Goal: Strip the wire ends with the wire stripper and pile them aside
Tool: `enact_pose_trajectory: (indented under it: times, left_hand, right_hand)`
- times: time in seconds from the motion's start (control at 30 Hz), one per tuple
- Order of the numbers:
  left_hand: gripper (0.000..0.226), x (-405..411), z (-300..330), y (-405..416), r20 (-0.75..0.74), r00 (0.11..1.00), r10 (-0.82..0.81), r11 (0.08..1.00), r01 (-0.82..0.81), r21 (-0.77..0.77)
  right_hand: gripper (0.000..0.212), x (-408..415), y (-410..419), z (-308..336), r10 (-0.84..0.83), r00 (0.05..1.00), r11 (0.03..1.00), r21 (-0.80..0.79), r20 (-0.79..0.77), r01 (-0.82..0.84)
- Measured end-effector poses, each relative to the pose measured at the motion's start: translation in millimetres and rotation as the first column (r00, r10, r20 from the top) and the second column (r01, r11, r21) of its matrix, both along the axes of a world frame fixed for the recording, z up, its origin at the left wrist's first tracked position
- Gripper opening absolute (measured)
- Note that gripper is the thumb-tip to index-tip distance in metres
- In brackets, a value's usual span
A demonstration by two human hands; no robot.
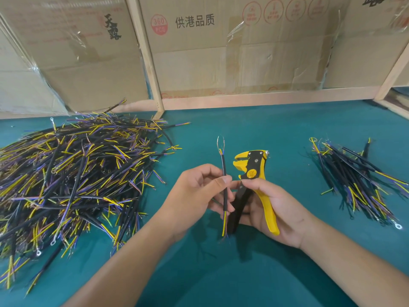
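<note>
Forearms low in the head view, reaching up from the near edge over the green tabletop point(254, 129). Left hand point(194, 193) pinching one black wire point(224, 185) between thumb and fingertips, held upright just left of the wire stripper point(252, 173). Upper end of that wire already bare, thin strands fanning out above short coloured cores; lower end showing yellow and blue cores hanging below the hand, whether bared at the tips too fine to tell. Right hand point(274, 207) wrapped round the yellow and black handles of the stripper, head pointing up and left, jaws a little apart and holding nothing.

Step in hand, by the look of it: between cuts, one end done. Next move likely either turning the wire end for end and feeding the lower cores into the jaws, or carrying it over to a heap. Calls for a steady feed into a narrow mouth, then a full squeeze.

Big heap of wires point(73, 173) spread across the left, close beside the left forearm; smaller, tidier bundle point(354, 173) well apart on the right. Which is done stock, not certain.

Open green cloth between the two heaps and ahead of the hands, enough for swinging either way. Cardboard sheets point(221, 52) in a wooden frame closing off the far edge.
</note>
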State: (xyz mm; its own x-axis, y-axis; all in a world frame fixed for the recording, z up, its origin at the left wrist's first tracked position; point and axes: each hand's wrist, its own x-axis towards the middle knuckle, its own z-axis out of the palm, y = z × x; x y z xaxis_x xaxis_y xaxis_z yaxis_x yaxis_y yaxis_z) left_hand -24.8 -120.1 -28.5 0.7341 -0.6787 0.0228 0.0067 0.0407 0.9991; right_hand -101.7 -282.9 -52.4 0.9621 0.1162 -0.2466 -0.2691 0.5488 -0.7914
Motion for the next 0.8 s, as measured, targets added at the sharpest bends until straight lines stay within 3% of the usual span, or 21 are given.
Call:
enact_pose_trajectory:
  times: [0.33, 0.53, 0.63, 0.8]
  left_hand:
    - [0.012, 3.9, 7.5, 5.3, -0.199, 0.980, 0.022, 0.990, -0.049, -0.131]
    - [0.011, 5.3, 9.1, 7.0, -0.200, 0.979, 0.033, 0.987, -0.063, -0.145]
    - [0.009, 5.4, 7.3, 7.1, -0.161, 0.986, 0.032, 0.989, -0.055, -0.136]
    - [0.019, 14.3, 6.1, 12.0, 0.108, 0.990, 0.090, 0.996, -0.089, -0.007]
  right_hand:
    - [0.033, 2.1, 0.1, -3.2, -0.024, 0.999, 1.000, 0.015, -0.038, 0.025]
    - [0.029, 2.4, -0.9, -5.0, -0.017, 0.999, 0.999, 0.041, -0.037, 0.019]
    - [0.029, 2.6, -2.1, -7.7, -0.013, 1.000, 0.999, 0.047, -0.029, 0.014]
    - [0.039, 1.6, -2.9, -6.5, -0.017, 1.000, 0.998, 0.063, -0.027, 0.018]
